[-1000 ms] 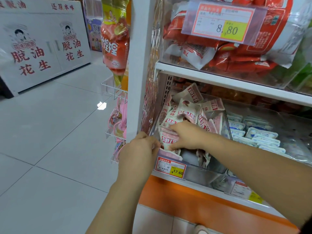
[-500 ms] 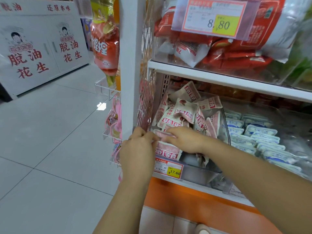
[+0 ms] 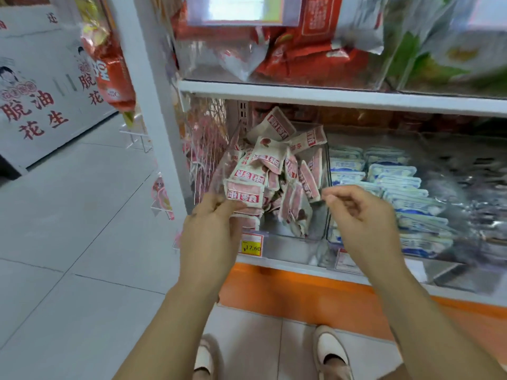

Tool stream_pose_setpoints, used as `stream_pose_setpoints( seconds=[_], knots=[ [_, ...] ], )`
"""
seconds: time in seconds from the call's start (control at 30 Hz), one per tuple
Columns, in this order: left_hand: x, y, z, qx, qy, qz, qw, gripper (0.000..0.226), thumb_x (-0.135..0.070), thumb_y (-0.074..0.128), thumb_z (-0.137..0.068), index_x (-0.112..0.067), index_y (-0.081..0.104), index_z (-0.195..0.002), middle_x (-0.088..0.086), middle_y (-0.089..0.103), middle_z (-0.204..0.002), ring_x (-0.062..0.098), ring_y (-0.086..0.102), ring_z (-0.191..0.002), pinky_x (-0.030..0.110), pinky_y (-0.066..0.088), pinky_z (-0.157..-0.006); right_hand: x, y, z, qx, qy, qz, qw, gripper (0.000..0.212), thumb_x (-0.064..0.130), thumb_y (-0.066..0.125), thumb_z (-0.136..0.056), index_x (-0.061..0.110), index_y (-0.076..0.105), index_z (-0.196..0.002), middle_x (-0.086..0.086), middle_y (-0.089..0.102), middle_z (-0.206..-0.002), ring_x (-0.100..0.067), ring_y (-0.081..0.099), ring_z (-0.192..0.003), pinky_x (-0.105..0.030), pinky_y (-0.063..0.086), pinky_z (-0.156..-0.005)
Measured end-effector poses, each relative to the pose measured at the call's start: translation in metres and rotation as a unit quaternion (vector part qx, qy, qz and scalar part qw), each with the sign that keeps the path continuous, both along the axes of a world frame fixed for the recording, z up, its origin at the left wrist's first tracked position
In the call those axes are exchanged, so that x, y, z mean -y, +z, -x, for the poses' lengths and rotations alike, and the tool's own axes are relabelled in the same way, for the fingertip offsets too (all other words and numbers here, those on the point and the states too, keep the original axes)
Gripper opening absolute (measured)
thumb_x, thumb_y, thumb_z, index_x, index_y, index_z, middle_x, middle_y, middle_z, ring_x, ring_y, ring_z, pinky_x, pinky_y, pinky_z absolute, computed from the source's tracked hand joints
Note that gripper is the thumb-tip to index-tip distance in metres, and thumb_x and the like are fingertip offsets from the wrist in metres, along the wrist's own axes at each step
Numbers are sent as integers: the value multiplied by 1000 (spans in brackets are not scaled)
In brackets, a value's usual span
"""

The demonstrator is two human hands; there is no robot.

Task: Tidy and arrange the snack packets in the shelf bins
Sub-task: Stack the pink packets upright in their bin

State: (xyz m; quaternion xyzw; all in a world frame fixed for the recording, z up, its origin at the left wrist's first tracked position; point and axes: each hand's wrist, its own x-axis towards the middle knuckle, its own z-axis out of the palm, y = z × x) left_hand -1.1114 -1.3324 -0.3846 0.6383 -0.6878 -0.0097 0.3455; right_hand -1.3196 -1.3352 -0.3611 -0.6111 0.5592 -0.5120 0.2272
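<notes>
A left hand (image 3: 211, 231) pinches a red-and-white snack packet (image 3: 242, 194) in the clear bin (image 3: 301, 244), above a price tag (image 3: 251, 246) reading 17.60. The right hand (image 3: 362, 220) hovers nearby, its grip loosely curled and empty.

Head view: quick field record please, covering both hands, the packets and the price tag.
left hand: grips front red-and-white packet
right hand: loosely curled, holds nothing
clear bin: red-and-white packets, jumbled
blue-and-white packets: neighbouring bin on the right, stacked in rows
price tag: 17.60, below the clear bin
</notes>
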Motion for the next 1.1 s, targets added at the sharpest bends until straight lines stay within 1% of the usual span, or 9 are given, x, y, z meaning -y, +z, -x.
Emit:
stream_pose_setpoints(
  seconds=[0.17, 0.33, 0.47, 0.57, 0.67, 0.77, 0.9, 1.0, 1.1],
  knots=[
    [11, 18, 40, -5, -55, -20, 998, 14, -28, 62, -87, -23, 72, -96, -3, 63, -102, 22, 65, -81, 41, 52, -76, 10, 2, 9, 64, 15, -13, 998, 28, 13, 58, -91, 38, 63, -81, 16, 67, -83, 2, 62, -79, -11, 50, -72],
    [47, 20, 76, 159, 30, -121, 979, 43, -56, 46, -89, -25, 74, -80, -1, 54, -101, 25, 56, -93, 33, 42, -82, 17, 5, 12, 105, 7, -24, 994, 24, 13, 60, -90, 35, 65, -81, 14, 69, -79, -2, 64, -75, -15, 51, -72],
    [47, 21, 86, 60, -1, -94, 994, 37, -48, 53, -90, -23, 67, -66, 2, 54, -93, 24, 57, -88, 35, 48, -76, 18, 7, 19, 135, 7, -33, 990, 26, 13, 59, -90, 36, 63, -78, 11, 69, -77, -8, 65, -72, -19, 50, -69],
    [28, 42, 80, -92, -38, -53, 994, 30, -35, 63, -88, -27, 56, -60, -7, 51, -85, 4, 54, -71, 21, 42, -64, 15, 12, 25, 165, 11, -57, 985, 23, 19, 54, -94, 36, 60, -80, 9, 64, -57, 0, 55, -49, -11, 44, -53],
    [4, 66, 74, -147, -87, 4, 985, 31, -38, 64, -86, -22, 55, -61, -7, 54, -78, 6, 51, -57, 11, 37, -54, 8, 17, 26, 167, 78, -101, 978, 13, 37, 42, -98, 43, 53, -100, 4, 67, -57, -5, 53, -45, -14, 42, -49],
    [-8, 75, 66, -92, -177, 69, 977, 20, -27, 68, -87, -19, 62, -70, -9, 58, -83, -1, 53, -66, 8, 38, -59, -1, 20, 26, 206, 164, -139, 955, 33, 62, 28, -86, 52, 44, -113, -4, 72, -73, -15, 62, -53, -20, 45, -54],
    [-13, 65, 62, 5, -292, 60, 955, 18, -36, 59, -87, -22, 70, -86, -15, 57, -99, -5, 58, -84, 16, 47, -68, -7, 21, 27, 321, 206, -181, 906, 54, 69, 34, -73, 36, 63, -104, -5, 73, -90, -22, 68, -69, -35, 49, -60],
    [-10, 64, 58, -45, -280, -18, 959, 24, -45, 60, -83, -29, 70, -99, -20, 57, -101, 1, 60, -84, 18, 48, -73, -8, 15, 28, 296, 115, -137, 938, 18, 50, 60, -85, 37, 64, -95, -1, 68, -106, -22, 67, -91, -45, 54, -79],
    [10, 58, 41, -45, -140, -90, 985, 31, -37, 62, -87, -30, 63, -118, -25, 60, -96, 0, 59, -82, 21, 49, -74, -8, 14, 34, 287, 14, -86, 954, 27, 16, 58, -93, 40, 57, -104, 8, 62, -110, 0, 64, -85, -16, 53, -72]
  ],
)
